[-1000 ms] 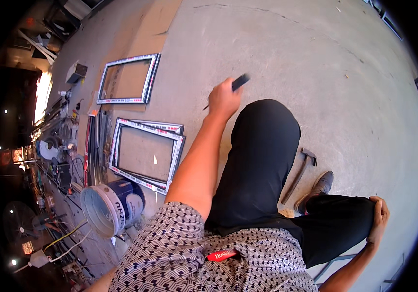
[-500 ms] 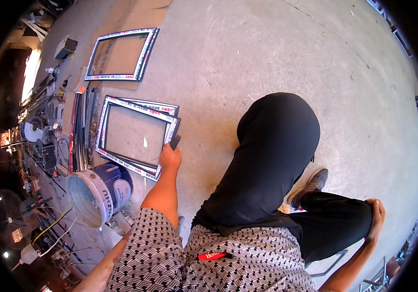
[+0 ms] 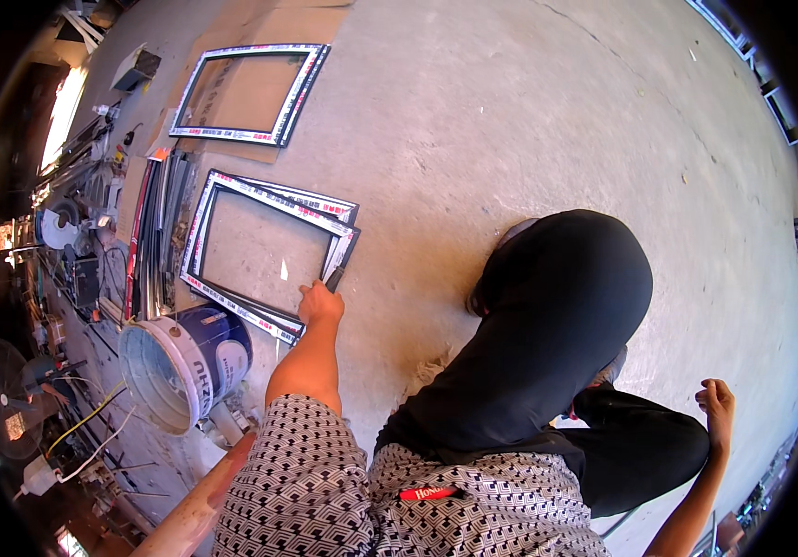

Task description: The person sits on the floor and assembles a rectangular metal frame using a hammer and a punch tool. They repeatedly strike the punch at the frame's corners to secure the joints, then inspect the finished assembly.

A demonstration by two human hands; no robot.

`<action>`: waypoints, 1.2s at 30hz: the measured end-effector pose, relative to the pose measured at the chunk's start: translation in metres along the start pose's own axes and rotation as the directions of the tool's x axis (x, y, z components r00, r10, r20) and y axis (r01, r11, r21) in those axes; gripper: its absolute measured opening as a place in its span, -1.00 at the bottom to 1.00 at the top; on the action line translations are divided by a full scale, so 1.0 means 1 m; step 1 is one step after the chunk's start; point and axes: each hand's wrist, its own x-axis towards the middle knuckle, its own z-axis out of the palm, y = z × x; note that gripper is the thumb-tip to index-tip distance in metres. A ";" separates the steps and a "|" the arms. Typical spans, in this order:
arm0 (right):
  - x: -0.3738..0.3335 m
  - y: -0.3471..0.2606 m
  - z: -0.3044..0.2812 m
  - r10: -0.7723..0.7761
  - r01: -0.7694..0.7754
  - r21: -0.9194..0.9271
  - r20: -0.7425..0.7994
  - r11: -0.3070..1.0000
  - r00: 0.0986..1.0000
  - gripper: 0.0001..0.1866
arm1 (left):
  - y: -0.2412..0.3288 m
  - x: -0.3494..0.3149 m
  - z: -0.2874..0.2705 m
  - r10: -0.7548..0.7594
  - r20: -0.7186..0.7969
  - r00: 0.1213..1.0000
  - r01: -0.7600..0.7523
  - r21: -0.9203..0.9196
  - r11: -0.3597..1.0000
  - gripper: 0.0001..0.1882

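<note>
Grey concrete floor (image 3: 529,139), finely cracked — a bright strip of light (image 3: 66,116) far left

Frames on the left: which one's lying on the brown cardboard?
The single frame nearest the top, with cardboard showing through its opening. The other frames, lower in the picture, are stacked crookedly beside the blue bucket, with grey floor showing through.

Wore a short-sleeved pale shirt (image 3: 506,492) with a small dark geometric print behind the grip (image 3: 323,304), plain black trousers (image 3: 547,343) to its right, and a red tag (image 3: 427,494) with pale lettering.
</note>
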 end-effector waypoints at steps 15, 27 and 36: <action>0.019 0.028 0.003 -0.084 0.081 -0.159 -0.009 0.984 0.996 -0.69 | -0.008 0.028 0.014 0.071 0.063 0.995 -0.077 0.106 0.991 -0.55; 0.021 0.029 0.006 -0.109 0.106 -0.123 -0.013 0.987 0.994 -0.69 | -0.027 0.023 -0.007 0.153 0.098 0.983 -0.154 -0.004 0.988 -0.34; 0.019 0.018 0.016 -0.162 0.160 -0.064 -0.022 0.985 0.987 -0.70 | -0.045 0.021 -0.035 0.297 0.075 0.952 -0.283 -0.155 0.947 -0.52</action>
